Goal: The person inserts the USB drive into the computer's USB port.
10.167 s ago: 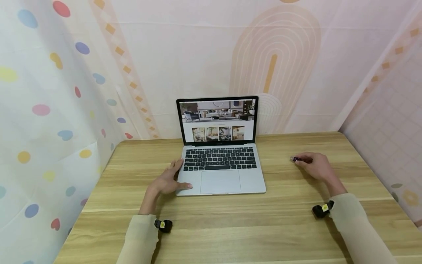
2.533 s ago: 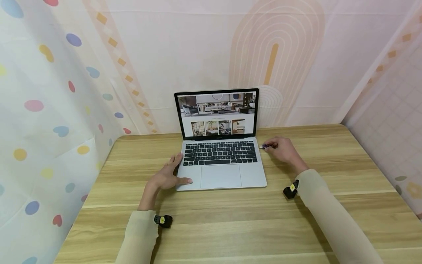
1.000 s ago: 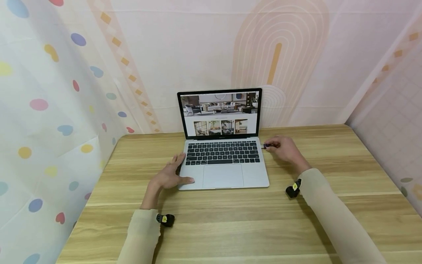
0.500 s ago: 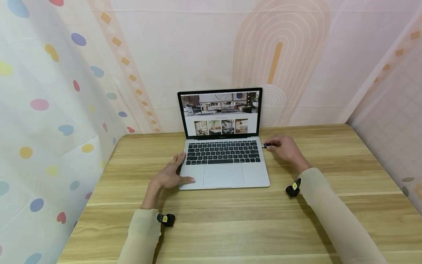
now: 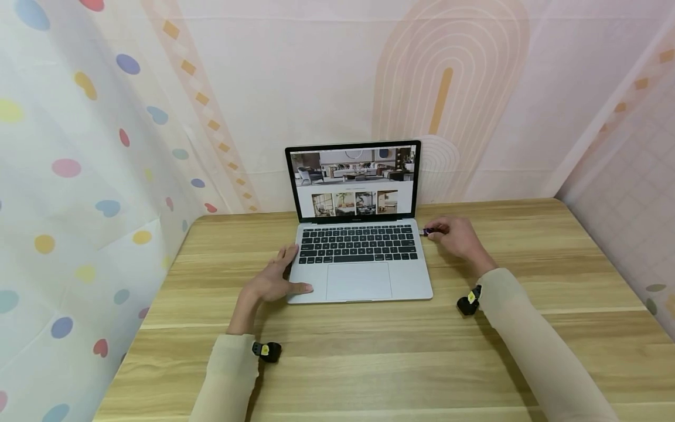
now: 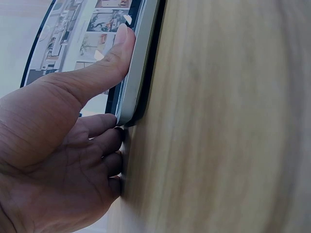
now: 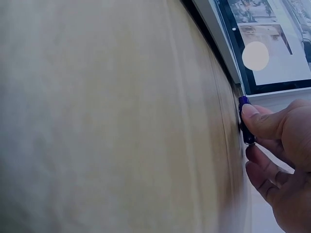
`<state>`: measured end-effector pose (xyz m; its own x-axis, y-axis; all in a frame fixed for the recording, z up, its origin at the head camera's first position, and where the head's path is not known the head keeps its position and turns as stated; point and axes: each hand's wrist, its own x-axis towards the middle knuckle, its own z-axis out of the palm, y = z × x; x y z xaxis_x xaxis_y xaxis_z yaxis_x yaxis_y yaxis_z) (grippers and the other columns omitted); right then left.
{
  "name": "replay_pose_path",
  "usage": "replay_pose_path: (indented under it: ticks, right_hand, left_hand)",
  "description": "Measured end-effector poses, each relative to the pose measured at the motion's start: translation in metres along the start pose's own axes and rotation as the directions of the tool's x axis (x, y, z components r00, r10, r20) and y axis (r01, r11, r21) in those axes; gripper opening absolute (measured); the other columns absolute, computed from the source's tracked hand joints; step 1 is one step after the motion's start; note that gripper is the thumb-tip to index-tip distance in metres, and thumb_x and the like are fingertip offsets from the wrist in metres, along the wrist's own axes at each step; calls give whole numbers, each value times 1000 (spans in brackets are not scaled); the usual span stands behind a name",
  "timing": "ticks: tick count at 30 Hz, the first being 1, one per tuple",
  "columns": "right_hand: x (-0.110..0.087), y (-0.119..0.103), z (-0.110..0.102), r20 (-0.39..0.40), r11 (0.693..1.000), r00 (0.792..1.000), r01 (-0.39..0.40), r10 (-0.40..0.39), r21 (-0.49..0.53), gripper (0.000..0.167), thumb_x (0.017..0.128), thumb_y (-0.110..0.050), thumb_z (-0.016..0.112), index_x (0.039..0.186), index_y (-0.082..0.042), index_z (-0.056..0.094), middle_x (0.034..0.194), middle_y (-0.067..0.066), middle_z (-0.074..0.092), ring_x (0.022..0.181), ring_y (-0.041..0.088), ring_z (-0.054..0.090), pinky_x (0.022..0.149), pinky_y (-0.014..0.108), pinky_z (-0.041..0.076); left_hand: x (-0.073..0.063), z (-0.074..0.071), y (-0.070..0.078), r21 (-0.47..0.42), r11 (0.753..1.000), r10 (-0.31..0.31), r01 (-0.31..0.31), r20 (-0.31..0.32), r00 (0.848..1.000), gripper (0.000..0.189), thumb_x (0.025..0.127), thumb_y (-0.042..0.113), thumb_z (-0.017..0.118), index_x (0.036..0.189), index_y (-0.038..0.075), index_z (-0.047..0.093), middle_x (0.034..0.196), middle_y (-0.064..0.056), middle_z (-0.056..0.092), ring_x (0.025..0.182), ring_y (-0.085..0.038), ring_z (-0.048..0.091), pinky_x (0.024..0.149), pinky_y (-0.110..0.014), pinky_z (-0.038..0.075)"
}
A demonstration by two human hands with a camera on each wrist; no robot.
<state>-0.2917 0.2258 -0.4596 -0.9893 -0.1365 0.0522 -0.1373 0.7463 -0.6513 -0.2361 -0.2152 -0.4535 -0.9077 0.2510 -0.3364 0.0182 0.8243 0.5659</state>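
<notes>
An open silver laptop (image 5: 358, 280) stands on the table with its screen lit. At its left side my left hand (image 5: 271, 281) holds the front corner, the thumb over the palm rest and the other fingers along the side edge, as the left wrist view also shows. My right hand (image 5: 457, 236) pinches a small dark purple USB stick (image 7: 246, 119) between thumb and index finger. The stick's metal plug (image 5: 422, 232) points at the laptop's right edge, level with the upper keyboard rows. Whether the plug's tip has entered a port, I cannot tell.
The wood-grain table (image 5: 364, 363) extends around the laptop on both sides and in front. A patterned curtain (image 5: 327, 76) hangs close behind the screen, and a dotted cloth (image 5: 79, 234) hangs on the left. Each wrist wears a small black camera (image 5: 467, 303).
Over ten seconds my right hand has moved left with the USB stick, to the laptop's right edge. During the last second the hands have hardly moved; the head view shifts slightly.
</notes>
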Motion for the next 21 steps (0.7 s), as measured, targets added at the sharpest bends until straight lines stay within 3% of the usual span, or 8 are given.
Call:
replay_pose_path:
  ticks: [21]
  right_hand:
    - [-2,-1,0,-11,998,999,53,-53,-26,20,97,-8,69,114,-1,75,111,18,70,92,27,60,79,34,49]
  left_hand:
    - [-1,0,0,5,1000,-10,10,0,1000,118,85,51,80,167,20,2,173,-18,-8,156,-53,-3,123,-71,11]
